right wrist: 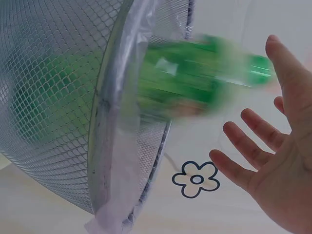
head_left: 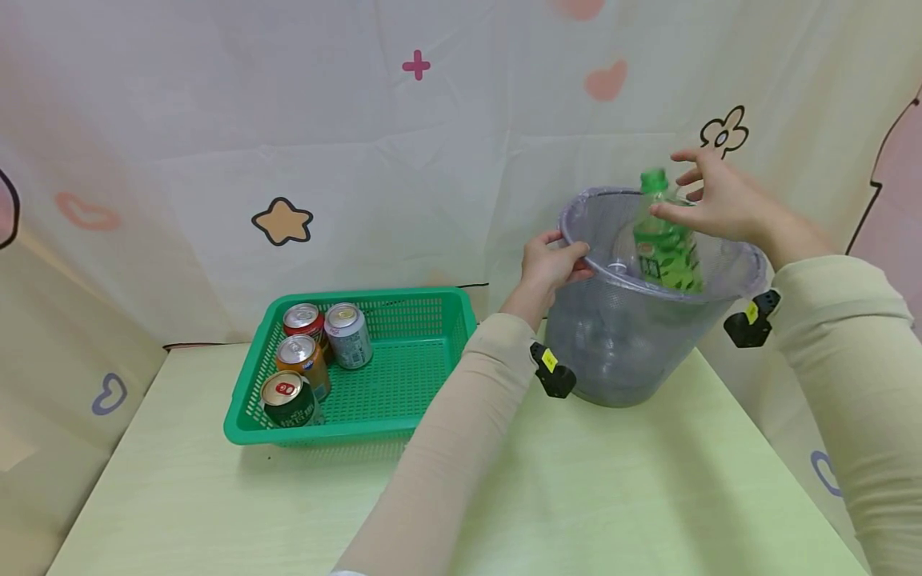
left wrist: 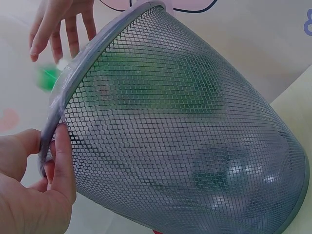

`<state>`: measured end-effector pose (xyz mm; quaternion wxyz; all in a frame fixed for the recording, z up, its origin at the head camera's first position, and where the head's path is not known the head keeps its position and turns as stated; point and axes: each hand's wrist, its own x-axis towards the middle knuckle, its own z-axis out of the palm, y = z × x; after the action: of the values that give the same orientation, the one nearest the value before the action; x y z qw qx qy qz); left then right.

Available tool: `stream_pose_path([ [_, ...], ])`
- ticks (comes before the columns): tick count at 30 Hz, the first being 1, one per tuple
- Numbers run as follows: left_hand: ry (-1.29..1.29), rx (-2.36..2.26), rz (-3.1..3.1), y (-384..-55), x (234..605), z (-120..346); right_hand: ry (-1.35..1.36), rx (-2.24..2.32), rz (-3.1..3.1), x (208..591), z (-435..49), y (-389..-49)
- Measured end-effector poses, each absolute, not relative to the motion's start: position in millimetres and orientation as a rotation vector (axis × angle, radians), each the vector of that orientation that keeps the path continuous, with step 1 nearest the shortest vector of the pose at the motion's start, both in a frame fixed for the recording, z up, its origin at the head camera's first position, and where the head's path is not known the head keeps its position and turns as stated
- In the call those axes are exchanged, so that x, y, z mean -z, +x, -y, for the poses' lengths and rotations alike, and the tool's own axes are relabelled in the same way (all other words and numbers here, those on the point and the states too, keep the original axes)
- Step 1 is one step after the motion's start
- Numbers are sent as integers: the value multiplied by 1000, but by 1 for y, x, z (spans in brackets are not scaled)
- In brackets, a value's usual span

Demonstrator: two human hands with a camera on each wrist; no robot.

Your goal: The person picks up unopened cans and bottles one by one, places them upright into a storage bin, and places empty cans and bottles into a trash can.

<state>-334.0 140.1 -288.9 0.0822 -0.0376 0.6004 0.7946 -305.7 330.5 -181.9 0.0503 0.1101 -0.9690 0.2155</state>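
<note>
My left hand (head_left: 551, 268) pinches the near-left rim of a mesh wastebasket (head_left: 612, 344) with a thin plastic liner. In the left wrist view its thumb and fingers (left wrist: 62, 161) close on that rim. A green-capped plastic bottle (head_left: 666, 248) with a green label is upright, partly inside the basket's mouth. It looks blurred in the right wrist view, where the bottle (right wrist: 180, 78) is apart from my right hand (right wrist: 273, 141). That hand is spread above the rim with nothing in its fingers. Through the mesh, other shiny contents (left wrist: 229, 170) show dimly at the bottom.
On the left of the table (head_left: 180, 488) sits a green plastic basket (head_left: 403, 392). Several drink cans stand in its left part, including a silver can (head_left: 349, 340) and a dark green can (head_left: 288, 404). A patterned curtain (head_left: 432, 176) hangs right behind the table.
</note>
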Motion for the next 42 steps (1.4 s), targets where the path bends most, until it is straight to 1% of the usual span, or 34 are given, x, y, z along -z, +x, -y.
stream_pose_path([
  [7, -95, -2383, -1769, -334, 291, -139, 392, -679, 2947, 184, -333, -305],
  [25, -70, -2383, -1775, -337, 291, -136, 373, -677, 2895, 175, -343, -293],
  [42, -68, -2388, -1798, -335, 296, -136, 446, -574, 2801, 188, -345, -287],
])
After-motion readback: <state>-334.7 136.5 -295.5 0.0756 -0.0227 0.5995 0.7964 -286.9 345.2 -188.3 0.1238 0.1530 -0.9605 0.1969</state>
